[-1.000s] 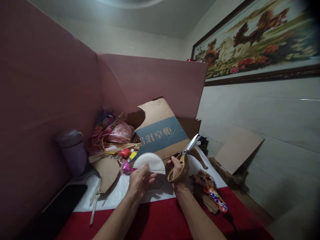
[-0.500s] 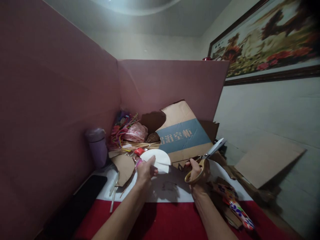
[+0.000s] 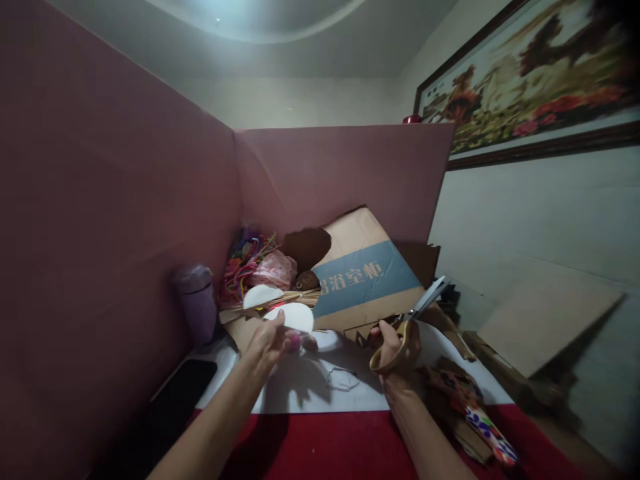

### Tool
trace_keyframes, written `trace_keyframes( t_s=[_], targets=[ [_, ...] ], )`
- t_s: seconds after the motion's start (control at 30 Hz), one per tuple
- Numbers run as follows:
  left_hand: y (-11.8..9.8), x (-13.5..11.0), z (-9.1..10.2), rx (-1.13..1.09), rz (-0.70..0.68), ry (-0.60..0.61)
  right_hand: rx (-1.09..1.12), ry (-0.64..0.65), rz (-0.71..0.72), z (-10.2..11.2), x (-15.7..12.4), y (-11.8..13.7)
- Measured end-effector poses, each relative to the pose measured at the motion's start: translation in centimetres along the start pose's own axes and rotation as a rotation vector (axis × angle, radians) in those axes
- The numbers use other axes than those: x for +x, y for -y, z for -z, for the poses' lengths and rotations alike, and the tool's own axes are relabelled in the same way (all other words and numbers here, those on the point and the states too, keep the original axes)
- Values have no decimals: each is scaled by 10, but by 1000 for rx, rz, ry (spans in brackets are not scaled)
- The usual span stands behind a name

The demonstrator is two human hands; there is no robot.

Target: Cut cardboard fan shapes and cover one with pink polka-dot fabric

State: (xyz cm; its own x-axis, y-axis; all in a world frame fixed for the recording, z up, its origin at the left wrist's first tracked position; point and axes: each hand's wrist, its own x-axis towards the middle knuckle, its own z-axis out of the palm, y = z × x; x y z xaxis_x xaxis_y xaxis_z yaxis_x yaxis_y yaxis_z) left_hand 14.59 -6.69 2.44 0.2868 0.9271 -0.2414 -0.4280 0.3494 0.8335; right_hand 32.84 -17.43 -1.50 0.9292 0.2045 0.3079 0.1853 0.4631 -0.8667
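The left hand (image 3: 266,341) partly hides the white paper piece (image 3: 300,318)

Painting (image 3: 530,87) runs off the right edge and the ceiling light (image 3: 260,15) gets chopped up top. Left hand (image 3: 266,343) covers part of the white paper (image 3: 300,318), box (image 3: 360,267) hides the sticks (image 3: 307,298) at their right ends, scissors (image 3: 426,300) kinda blurry.

1. White paper-plate piece (image 3: 299,317): round-edged, tilted, pinched between my thumb and fingers.
2. Second white piece (image 3: 263,295): curved too, just beyond, whether joined I can't tell.
3. Gold-handled scissors (image 3: 413,331): I grip them, tips pointing away rightward.
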Motion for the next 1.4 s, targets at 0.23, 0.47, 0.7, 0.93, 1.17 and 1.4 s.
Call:
trace_keyframes(
  t_s=[0.23, 0.47, 0.7, 0.93, 1.17, 1.4],
  targets=[
    [63, -31, -36, 84, 113, 239, 69, -18, -61, -5, -2, 1],
    [75, -17, -55, 12, 10, 59, 137, -25, -133, -2, -3, 8],
    [72, -16, -54, -80, 97, 50, 154, 16, -56, -2, -3, -2],
    [67, -10, -55, -287, 197, 143, 181, 40, -121, -3, 0, -7],
    [68, -5, -51, -258, 132, 121, 219, 56, -241, -7, 1, -8],
    [74, 4, -39, -201, 19, 38, 162, 99, -191, -8, -9, -10]
  ],
)
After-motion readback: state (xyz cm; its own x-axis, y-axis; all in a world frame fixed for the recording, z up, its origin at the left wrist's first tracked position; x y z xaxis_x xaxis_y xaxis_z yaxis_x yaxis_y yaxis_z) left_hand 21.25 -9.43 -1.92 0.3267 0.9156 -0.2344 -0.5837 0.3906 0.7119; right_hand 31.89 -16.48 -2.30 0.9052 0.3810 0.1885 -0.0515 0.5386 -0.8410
